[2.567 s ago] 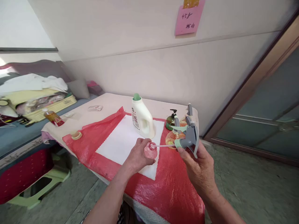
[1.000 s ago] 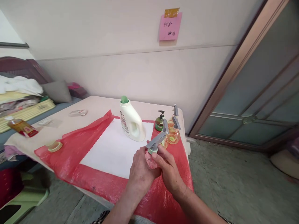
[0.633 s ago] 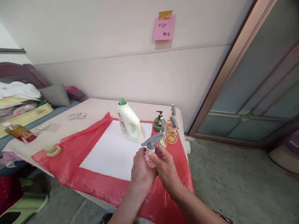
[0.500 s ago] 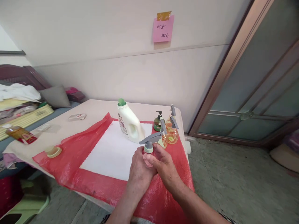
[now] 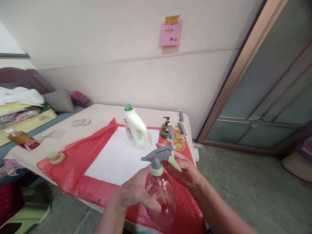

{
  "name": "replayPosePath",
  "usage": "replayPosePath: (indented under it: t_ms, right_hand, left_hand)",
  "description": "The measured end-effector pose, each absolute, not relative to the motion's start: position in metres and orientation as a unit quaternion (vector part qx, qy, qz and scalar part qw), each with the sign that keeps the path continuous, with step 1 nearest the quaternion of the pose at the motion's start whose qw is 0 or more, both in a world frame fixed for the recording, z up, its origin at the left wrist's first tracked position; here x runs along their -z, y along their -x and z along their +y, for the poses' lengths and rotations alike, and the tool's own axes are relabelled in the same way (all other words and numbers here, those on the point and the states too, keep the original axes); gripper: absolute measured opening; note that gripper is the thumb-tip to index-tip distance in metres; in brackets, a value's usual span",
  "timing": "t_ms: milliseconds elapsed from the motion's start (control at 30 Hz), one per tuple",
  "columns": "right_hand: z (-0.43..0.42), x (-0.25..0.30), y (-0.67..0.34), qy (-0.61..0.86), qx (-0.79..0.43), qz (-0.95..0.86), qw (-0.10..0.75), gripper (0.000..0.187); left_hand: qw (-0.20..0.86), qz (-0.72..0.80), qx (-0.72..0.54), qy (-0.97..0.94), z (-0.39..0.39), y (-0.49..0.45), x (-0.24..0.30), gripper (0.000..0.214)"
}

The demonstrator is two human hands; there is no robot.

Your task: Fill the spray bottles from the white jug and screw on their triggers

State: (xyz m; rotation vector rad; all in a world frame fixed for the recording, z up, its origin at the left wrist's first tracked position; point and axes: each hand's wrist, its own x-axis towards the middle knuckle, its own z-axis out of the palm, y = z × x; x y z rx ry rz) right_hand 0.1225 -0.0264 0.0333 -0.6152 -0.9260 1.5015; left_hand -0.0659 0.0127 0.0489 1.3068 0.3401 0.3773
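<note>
A clear spray bottle (image 5: 168,201) with a grey spray head and a pale green collar and trigger stands out in front of me. My left hand (image 5: 136,191) is wrapped round its body from the left, thumb across the near side. Just behind the spray head and trigger is my right hand (image 5: 186,170), fingers stretched out toward the left; whether it touches the bottle I cannot tell. Past the hands, on red plastic sheeting (image 5: 97,191), several amber spray bottles (image 5: 180,143) stand close together beside a dark green pump bottle (image 5: 165,130).
A white detergent jug (image 5: 136,128) with a green spout stands on a white cloth (image 5: 109,162). Tape rolls (image 5: 58,158) lie at the sheeting's left. An amber bottle (image 5: 23,139) lies on the table's far left. A pink note (image 5: 171,32) hangs on the wall.
The spray bottle now shows its whole body, where before both hands covered it below the collar. My left hand has shifted down its side. My right hand has loosened and moved behind the trigger.
</note>
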Motion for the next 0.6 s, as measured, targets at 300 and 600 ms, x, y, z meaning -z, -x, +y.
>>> replayPosePath:
  t_ms: [300,600]
  right_hand:
    - [-0.038,-0.039,-0.12,0.211,-0.663,-0.434,0.572,0.069]
    - [-0.037,-0.034,-0.113,0.242,-0.663,-0.398,0.586,0.081]
  left_hand:
    - [0.763,0.152,-0.109,-0.619,0.013,0.057,-0.033,0.082]
    - [0.796,0.153,-0.074,-0.58,0.016,0.057,-0.03,0.07]
